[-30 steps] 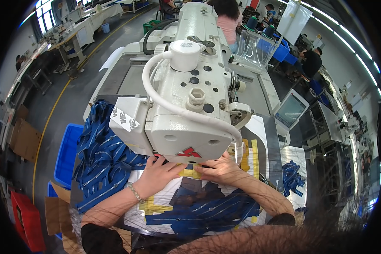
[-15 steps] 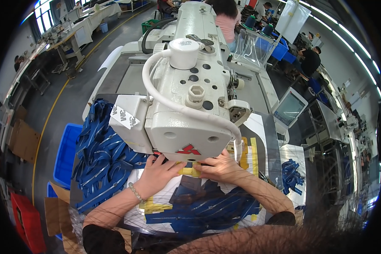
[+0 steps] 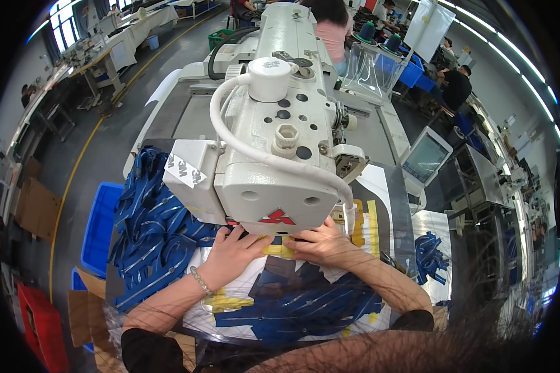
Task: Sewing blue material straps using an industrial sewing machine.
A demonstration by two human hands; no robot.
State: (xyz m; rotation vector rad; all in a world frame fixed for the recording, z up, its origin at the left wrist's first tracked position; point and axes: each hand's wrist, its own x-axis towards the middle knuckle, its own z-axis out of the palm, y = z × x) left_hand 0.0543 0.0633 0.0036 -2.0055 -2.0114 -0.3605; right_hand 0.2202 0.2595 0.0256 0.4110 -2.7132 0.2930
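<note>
If the sewing-machine head [image 3: 277, 189] cycles: nearby fingers [image 3: 246, 242] could be struck.
Left hand [image 3: 233, 255], right hand [image 3: 326, 245]: flanking yellow tape [image 3: 279, 251]; grip hidden, indeterminable.

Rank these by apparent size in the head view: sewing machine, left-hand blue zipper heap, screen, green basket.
1. Sewing machine
2. Left-hand blue zipper heap
3. Screen
4. Green basket, farther back, which shrinks it

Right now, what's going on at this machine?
A person has the left hand and right hand on either side of a yellow strip, close to the front of a white sewing machine. Whether they grip anything can't be told. Blue zipper strips lie nearer the person, with a big pile to the left and a small bundle to the right.
</note>
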